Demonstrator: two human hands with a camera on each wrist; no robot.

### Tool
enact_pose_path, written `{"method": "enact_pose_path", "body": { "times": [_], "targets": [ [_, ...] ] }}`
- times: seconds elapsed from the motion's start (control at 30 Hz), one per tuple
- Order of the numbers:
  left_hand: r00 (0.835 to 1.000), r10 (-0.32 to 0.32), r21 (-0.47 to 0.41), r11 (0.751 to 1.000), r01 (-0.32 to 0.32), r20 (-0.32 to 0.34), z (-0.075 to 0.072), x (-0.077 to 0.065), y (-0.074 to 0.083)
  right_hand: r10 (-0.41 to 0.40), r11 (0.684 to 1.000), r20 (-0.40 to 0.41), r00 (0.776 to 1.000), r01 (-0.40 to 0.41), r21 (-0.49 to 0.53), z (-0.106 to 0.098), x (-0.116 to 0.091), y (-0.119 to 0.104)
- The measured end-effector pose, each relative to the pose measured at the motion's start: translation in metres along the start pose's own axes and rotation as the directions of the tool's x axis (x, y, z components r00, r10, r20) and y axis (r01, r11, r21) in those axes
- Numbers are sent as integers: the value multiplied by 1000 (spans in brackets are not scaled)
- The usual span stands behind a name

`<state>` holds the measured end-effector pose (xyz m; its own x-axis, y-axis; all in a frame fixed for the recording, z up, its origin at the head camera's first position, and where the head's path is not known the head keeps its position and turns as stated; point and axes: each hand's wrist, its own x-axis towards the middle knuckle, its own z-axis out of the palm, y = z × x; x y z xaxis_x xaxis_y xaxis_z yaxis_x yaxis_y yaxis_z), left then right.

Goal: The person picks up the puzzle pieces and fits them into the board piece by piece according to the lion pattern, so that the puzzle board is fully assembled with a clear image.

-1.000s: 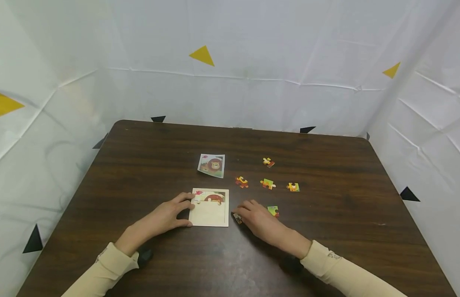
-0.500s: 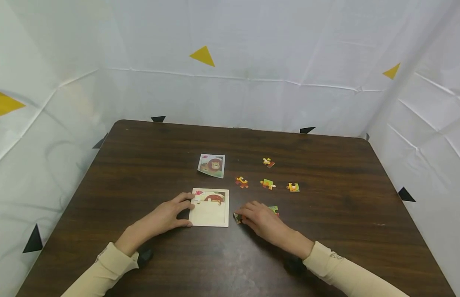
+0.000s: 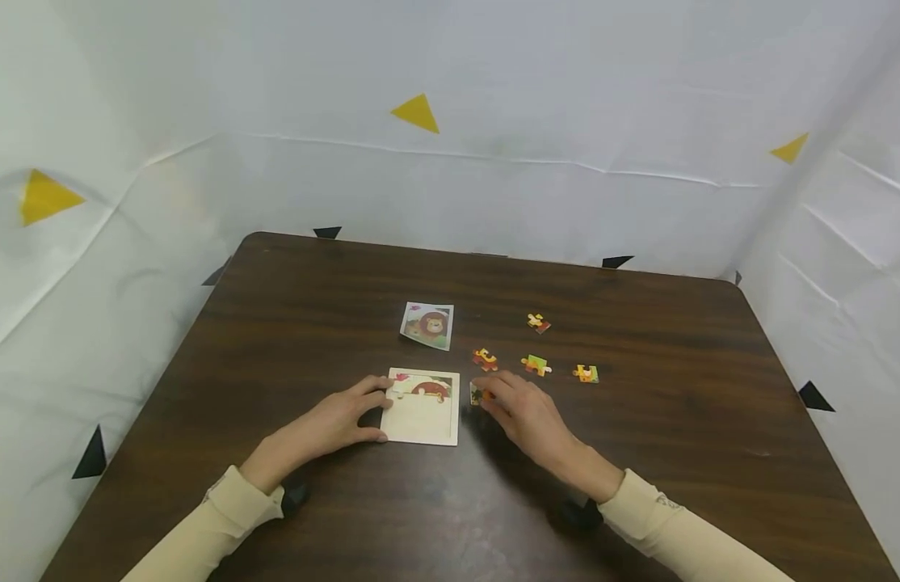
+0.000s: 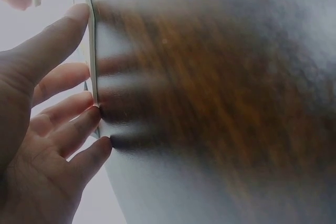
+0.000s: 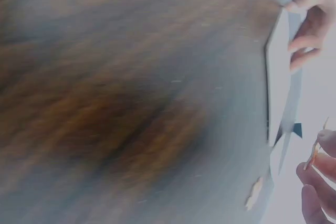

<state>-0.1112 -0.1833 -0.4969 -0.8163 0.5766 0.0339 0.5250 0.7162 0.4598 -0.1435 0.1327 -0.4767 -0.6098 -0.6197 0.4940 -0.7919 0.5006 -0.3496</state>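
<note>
In the head view, a pale square puzzle tray [image 3: 419, 424] lies on the table with a row of fitted pieces [image 3: 424, 388] along its far side. My left hand [image 3: 344, 416] rests against its left edge, fingertips at the rim and thumb by the near left corner. The left wrist view shows its fingers [image 4: 79, 124] fairly straight along that edge. Just right of the tray, my right hand [image 3: 526, 412] pinches a puzzle piece [image 3: 475, 394] between thumb and fingertips. In the right wrist view this piece [image 5: 314, 153] is held above the table.
Loose puzzle pieces lie to the right and beyond: a red-orange one [image 3: 485, 360], a green one [image 3: 537, 365], a yellow one [image 3: 586, 373], and one farther back [image 3: 539, 323]. A lion picture card [image 3: 428, 326] with a curled corner lies behind the tray. White sheeting [image 3: 494, 105] surrounds the table.
My right hand has lifted the puzzle piece and carried it away from me. The green-and-red piece beside that hand is now hidden. My left hand stays at the tray; the head view has shifted slightly.
</note>
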Motion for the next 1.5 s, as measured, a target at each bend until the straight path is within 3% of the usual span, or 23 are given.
{"method": "enact_pose_path", "body": {
  "times": [0.17,0.33,0.57,0.97,1.2,1.5],
  "targets": [
    [1000,16,5,1000,-17,10,1,7,2,-6,1000,-28,1000,6,-13,-1,8,-3],
    [1000,-8,4,1000,8,24,1,7,2,-10,1000,-11,1000,10,-3,6,22,-13],
    [1000,-7,7,1000,7,25,-1,7,2,-9,1000,59,998,8,13,28,39,-23],
    [1000,27,18,999,-27,-14,-2,1,1,-9,998,208,978,20,-53,56,62,-40],
    [1000,-14,10,1000,14,9,-2,1,3,-31,994,226,974,54,-96,71,65,-43],
    [999,-34,-1,999,34,16,-2,0,3,-41,992,217,975,65,-104,74,64,-44]
  ]
}}
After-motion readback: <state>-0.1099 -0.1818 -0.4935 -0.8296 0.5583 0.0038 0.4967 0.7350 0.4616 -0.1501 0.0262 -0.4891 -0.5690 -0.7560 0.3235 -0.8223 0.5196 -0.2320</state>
